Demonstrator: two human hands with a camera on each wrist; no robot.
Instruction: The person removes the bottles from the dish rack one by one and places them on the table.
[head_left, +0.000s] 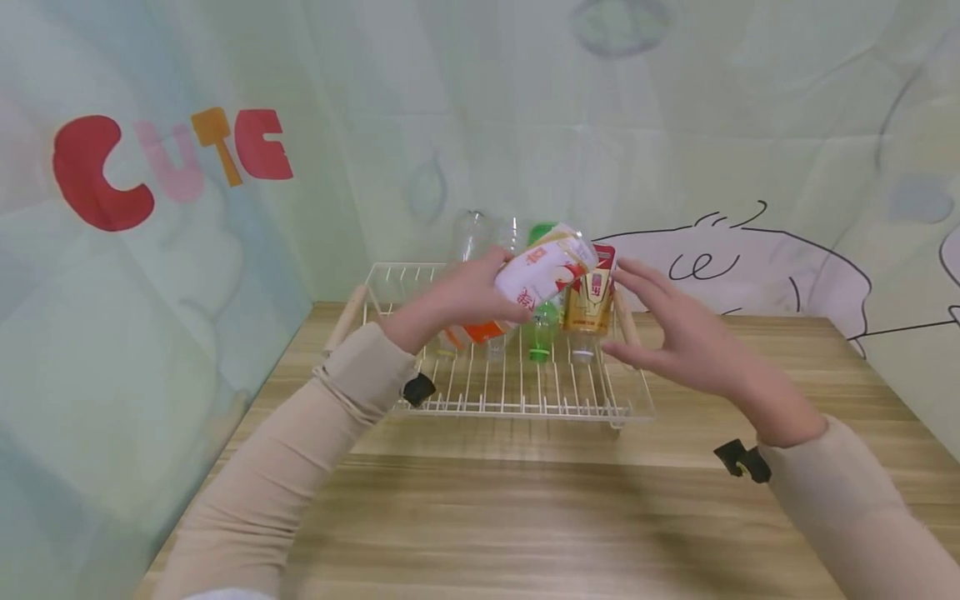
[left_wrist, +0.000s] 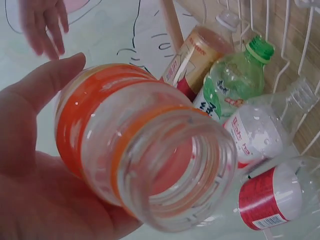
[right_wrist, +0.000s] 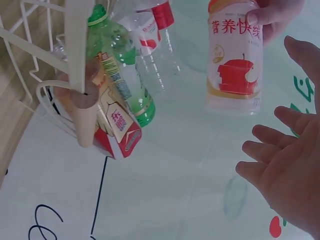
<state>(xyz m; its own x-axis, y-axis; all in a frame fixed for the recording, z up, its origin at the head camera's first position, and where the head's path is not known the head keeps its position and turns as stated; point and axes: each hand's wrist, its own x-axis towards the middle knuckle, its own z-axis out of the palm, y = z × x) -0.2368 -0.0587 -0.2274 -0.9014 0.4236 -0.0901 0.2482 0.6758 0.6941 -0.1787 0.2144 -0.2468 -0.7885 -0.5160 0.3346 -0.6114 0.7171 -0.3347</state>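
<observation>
My left hand (head_left: 468, 292) grips an uncapped clear plastic bottle (head_left: 543, 267) with a white-and-orange label above the rack. In the left wrist view its wide, open mouth (left_wrist: 190, 170) faces the camera. The right wrist view shows a red apple on the label (right_wrist: 235, 77). My right hand (head_left: 682, 337) is held up right of the rack with fingers spread and nothing in it, apart from the bottle. Closest to it leans a gold-and-red labelled bottle (head_left: 588, 308), next to a green bottle (left_wrist: 240, 75). Two clear bottles with red-and-white labels (left_wrist: 252, 135) (left_wrist: 270, 197) lie beside these.
The white wire rack (head_left: 525, 410) has wooden side bars (head_left: 347, 321) and stands on a wood-grain table (head_left: 510, 500). Behind and at the left hangs a pale printed cloth (head_left: 480, 100). The bottles rest neck-down in the rack, leaning towards the back.
</observation>
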